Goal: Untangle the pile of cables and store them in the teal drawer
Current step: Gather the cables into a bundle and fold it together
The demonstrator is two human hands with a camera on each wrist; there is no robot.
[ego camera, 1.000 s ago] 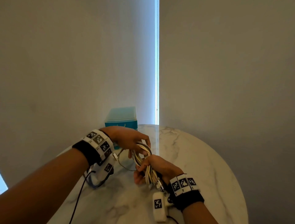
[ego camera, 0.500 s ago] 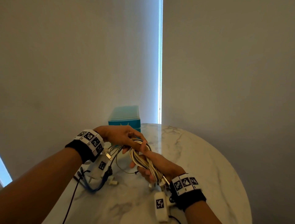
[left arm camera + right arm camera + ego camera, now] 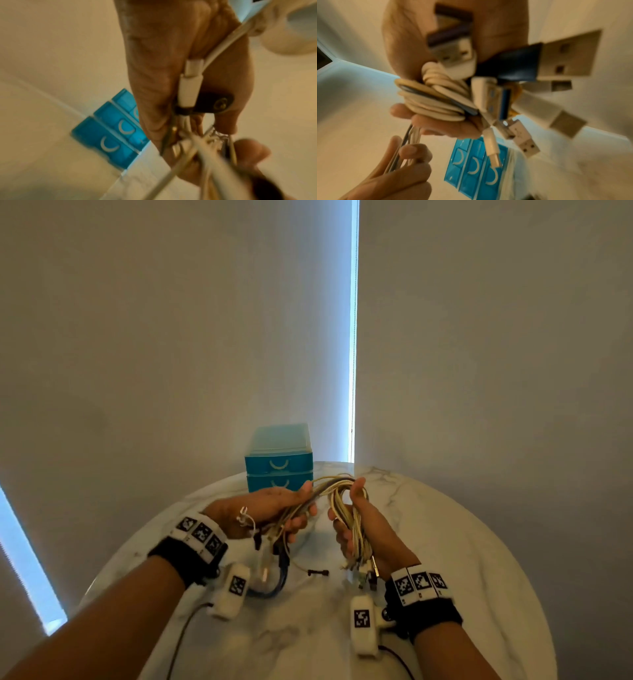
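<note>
A bundle of mostly white cables (image 3: 342, 491) arches between both hands above the marble table (image 3: 445, 542). My left hand (image 3: 281, 506) grips one side of the bundle, with plugs dangling below it. My right hand (image 3: 356, 525) grips the other side, where the cables (image 3: 436, 100) are folded in a thick hank with several USB plugs (image 3: 565, 59) sticking out at the wrist end. In the left wrist view a white plug (image 3: 190, 86) and a black plug (image 3: 214, 104) lie against the palm. The teal drawer unit (image 3: 279, 463) stands shut at the table's far edge, just behind the hands.
A dark blue cable (image 3: 274, 587) and a small black connector (image 3: 317, 572) lie on the table below the hands. Walls rise close behind the table, with a bright window slit (image 3: 352, 337) past the drawers. The table's right half is bare marble.
Both hands rose with the bundle and drew apart, spreading the cables into an arch. The head view shifted, so the drawer unit's front now shows.
</note>
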